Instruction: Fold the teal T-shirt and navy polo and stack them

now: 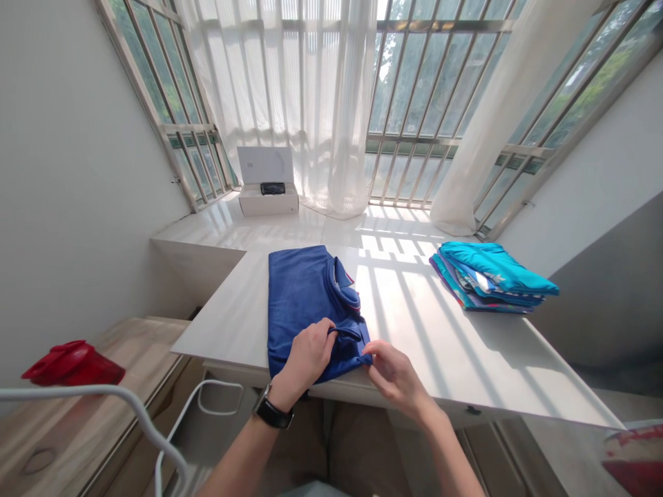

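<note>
A dark blue collared shirt (298, 293) lies partly folded at the front of the white table, its collar turned to the right. My left hand (311, 348), with a black watch on the wrist, pinches a fold of the shirt's near part and lifts it slightly. At the shirt's near right corner, my right hand (391, 369) has thumb and fingers closed on the cloth edge. Between the two hands the fabric is bunched and raised. The underside of the shirt is hidden.
A stack of folded clothes (492, 276), turquoise on top, stands on the right of the white table (404, 317). An open white box (269, 201) holding a black object sits on the window ledge. Something red (75, 364) lies on a wooden surface at left, behind a white metal rail (103, 391).
</note>
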Motion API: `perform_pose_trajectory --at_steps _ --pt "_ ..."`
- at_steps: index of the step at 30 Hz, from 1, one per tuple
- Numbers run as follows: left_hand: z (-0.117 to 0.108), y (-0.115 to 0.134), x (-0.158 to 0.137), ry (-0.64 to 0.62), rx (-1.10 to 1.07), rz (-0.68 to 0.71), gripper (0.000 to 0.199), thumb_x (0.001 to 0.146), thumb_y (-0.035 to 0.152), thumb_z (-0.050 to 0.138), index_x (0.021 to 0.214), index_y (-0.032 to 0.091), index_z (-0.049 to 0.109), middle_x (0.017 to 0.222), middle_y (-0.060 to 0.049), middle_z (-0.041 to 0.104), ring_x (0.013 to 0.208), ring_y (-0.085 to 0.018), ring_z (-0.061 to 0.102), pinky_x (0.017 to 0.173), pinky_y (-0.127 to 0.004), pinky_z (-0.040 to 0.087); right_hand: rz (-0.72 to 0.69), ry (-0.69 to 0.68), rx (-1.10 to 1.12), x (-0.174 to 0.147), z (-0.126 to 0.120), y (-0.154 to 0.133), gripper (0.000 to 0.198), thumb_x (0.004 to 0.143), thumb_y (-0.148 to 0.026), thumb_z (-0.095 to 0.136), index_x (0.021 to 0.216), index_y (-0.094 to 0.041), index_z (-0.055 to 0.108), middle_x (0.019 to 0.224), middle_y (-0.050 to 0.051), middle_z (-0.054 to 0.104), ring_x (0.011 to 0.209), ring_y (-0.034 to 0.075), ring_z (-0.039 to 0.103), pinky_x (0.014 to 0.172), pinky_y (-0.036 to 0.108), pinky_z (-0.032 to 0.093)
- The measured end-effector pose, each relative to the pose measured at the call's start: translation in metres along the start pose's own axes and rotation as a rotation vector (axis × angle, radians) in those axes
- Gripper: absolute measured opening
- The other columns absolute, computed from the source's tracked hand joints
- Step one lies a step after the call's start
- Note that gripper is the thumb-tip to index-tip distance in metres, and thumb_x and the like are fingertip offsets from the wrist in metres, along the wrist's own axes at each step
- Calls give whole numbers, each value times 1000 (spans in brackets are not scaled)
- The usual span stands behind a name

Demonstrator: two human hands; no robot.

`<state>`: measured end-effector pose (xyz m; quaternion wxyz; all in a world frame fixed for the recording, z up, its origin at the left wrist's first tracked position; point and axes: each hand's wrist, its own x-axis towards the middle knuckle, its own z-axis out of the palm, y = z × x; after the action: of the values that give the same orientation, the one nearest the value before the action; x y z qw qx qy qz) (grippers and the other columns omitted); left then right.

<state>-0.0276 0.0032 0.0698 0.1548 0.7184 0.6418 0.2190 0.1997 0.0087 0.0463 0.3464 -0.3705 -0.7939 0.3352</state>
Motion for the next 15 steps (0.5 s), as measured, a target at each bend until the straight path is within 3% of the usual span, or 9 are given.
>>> perform_pose_trajectory --at_steps 3,7,9,13,15 --pt "7 1 -5 49 24 64 17 104 23 45 106 21 62 102 -6 72 95 -23 66 85 -34 49 -37 94 -26 -7 5 -6 14 94 -21 57 107 -23 62 104 7 66 94 21 65 83 33 54" --pt "13 2 -8 68 85 123 16 103 21 46 105 20 62 106 -6 69 98 -25 61 86 -37 47 -21 141 -110 -20 17 -12 7 96 -29 63 99 -23 64 94 6 66 83 20 64 74 31 55" --pt "14 2 -9 68 104 137 16 103 20 47 105 20 62 107 -6 69 99 -25 60 86 -38 46 2 176 -142 -27 22 -13 10 97 -32 62 95 -23 66 91 6 66 81 20 64 70 31 56" --pt "15 2 -9 72 117 146 14 103 20 47 105 20 62 108 -6 68 99 -25 59 86 -37 45 33 276 -152 -32 28 -16 18 99 -36 60 94 -23 71 97 8 66 91 22 67 79 33 58" --pt "15 2 -9 75 130 148 14 102 19 48 106 20 61 108 -6 68 100 -25 59 86 -37 45 54 305 -129 -32 29 -20 21 99 -38 59 93 -23 73 96 8 66 85 20 67 76 31 59"
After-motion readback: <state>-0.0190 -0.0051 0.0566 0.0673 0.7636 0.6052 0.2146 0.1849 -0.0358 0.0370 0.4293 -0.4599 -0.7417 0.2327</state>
